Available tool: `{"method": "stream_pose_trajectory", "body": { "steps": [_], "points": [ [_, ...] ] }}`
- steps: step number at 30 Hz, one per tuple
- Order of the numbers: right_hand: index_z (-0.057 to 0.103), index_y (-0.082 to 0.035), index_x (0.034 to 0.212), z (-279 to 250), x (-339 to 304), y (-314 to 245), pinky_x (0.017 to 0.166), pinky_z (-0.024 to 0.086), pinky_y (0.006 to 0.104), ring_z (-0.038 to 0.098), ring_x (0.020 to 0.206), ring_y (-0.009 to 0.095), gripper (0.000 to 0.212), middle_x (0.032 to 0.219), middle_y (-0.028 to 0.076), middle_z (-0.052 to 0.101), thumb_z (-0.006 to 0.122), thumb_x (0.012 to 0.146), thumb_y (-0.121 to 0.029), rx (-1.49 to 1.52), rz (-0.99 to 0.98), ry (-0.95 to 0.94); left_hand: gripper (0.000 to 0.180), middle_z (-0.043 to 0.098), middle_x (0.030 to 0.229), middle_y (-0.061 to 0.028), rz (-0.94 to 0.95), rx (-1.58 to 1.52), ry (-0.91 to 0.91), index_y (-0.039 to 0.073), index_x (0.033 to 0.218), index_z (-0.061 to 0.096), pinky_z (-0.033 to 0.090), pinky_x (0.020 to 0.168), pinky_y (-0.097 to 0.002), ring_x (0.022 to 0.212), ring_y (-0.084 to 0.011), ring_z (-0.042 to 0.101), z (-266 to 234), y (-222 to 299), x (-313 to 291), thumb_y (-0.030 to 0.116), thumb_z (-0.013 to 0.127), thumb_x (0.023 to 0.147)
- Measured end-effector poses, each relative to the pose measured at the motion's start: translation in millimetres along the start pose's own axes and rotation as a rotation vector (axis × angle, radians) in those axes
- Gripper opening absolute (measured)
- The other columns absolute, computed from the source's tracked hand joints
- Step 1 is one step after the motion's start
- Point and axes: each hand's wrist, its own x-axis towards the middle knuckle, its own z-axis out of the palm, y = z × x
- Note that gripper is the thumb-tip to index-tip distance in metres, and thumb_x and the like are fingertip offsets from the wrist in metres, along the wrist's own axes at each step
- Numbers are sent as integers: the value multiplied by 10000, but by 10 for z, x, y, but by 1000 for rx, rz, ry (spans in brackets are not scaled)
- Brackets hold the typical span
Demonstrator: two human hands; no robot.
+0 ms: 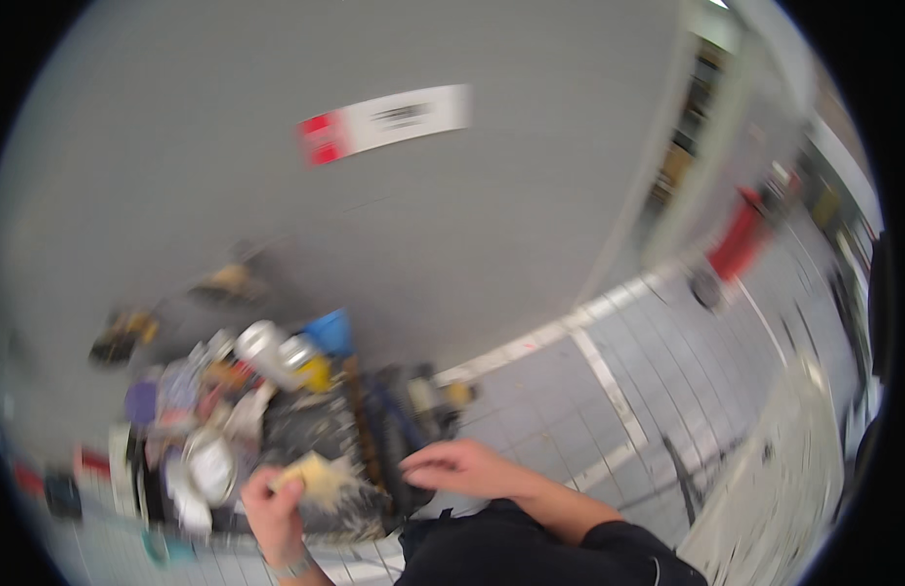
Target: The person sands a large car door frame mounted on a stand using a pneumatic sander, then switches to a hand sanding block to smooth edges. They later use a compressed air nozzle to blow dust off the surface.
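My left hand (273, 502) is closed on the edge of a pale yellow, flat piece (316, 478), whose exact kind the blur hides. Hand and piece are over the near end of a dark cart top (301, 427) smeared with whitish residue. To the right of the cart, my right hand (460, 467) hovers with its fingers stretched toward the left, and nothing shows in it. Cluttered on the cart's left half are a white round lid or tub (210, 467), a white bottle (264, 354), a can with a yellow label (306, 359) and crumpled wrappings.
A grey wall (492, 225) with a red and white sign (384, 124) rises behind the cart. Two sanders or similar tools (228, 283) hang there, blurred. At the right are a red wheeled machine (736, 239) and a large pale panel (775, 479) over the tiled floor.
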Motion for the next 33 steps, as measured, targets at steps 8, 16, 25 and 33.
{"method": "stream_pose_trajectory", "body": {
  "steps": [8,16,25,33],
  "points": [
    [722,11,949,-1358,-1051,-42,658,479,276,577,712,74,224,771,19,678,714,925,-212,-11,-60,464,58,685,860,-31,-375,-196,-476,12,882,651,485,752,-261,770,-113,610,2514,-1076,126,27,706,891],
    [706,-15,856,-2641,-1640,289,599,477,285,583,660,99,330,700,35,652,759,917,-335,-200,-34,975,235,718,1055,-92,-432,-100,-791,-68,1100,675,527,870,-313,925,-175,685,4396,-1810,202,-62,674,865],
    [687,-29,847,-4474,-2222,804,630,501,322,624,683,145,364,716,58,665,755,905,-382,-128,242,1048,241,721,1049,-98,-618,-138,-812,-69,1110,674,552,847,-333,930,-199,700,6388,-2962,875,-50,690,870],
    [727,-42,990,-5083,-3569,1385,793,563,412,719,871,324,334,902,149,747,704,856,-348,-119,797,1641,291,711,1086,-108,-798,49,-1368,-61,1148,649,560,873,-340,964,-209,698,8995,-3429,1285,-57,699,861]
  ]
}}
